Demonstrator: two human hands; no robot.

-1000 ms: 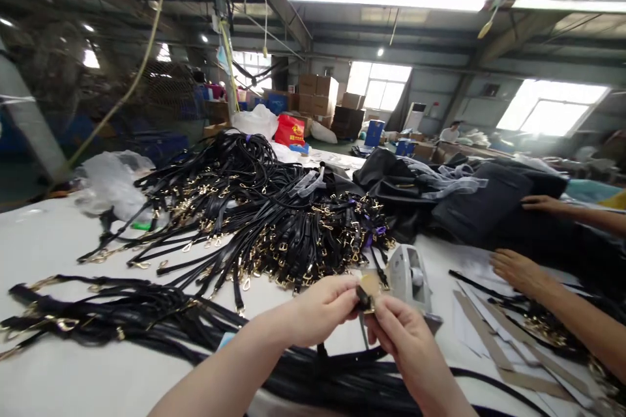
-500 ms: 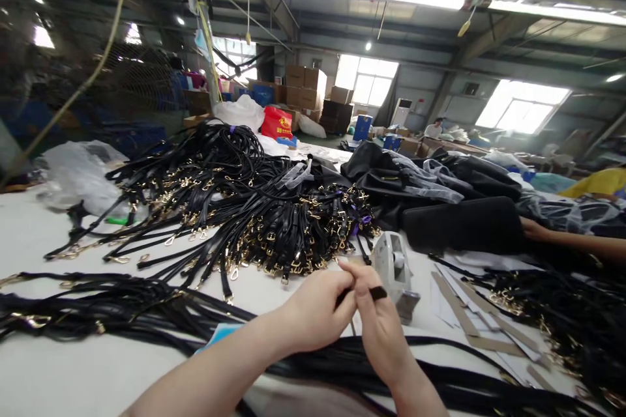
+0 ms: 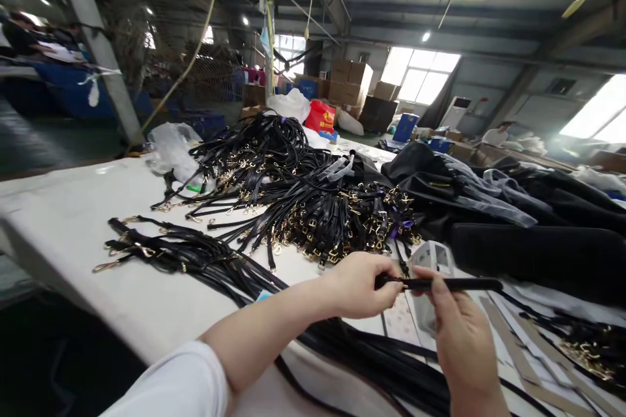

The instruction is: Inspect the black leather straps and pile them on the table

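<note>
A black strap (image 3: 464,284) runs level between my two hands, its loose end sticking out to the right. My left hand (image 3: 366,283) is closed on its left end, where a small bit of gold metal shows. My right hand (image 3: 457,319) pinches the strap further along between thumb and fingers. Beneath my forearms a bundle of long black straps (image 3: 362,352) with gold clasps crosses the white table (image 3: 112,195). Just behind my right hand stands a pale tape dispenser (image 3: 431,257), partly covered by the hand.
Beyond my hands lies a big heap of black straps (image 3: 313,208) with gold buckles. Black bags (image 3: 538,247) with clear plastic are piled at the right, near cardboard strips (image 3: 523,339). A clear plastic bag (image 3: 173,150) rests at the far left, and a post (image 3: 95,45) rises behind the table.
The view has swung left, showing the table's left edge. My hands have moved apart, and the strap now shows stretched between them. The co-worker's arm at the right is out of view.
</note>
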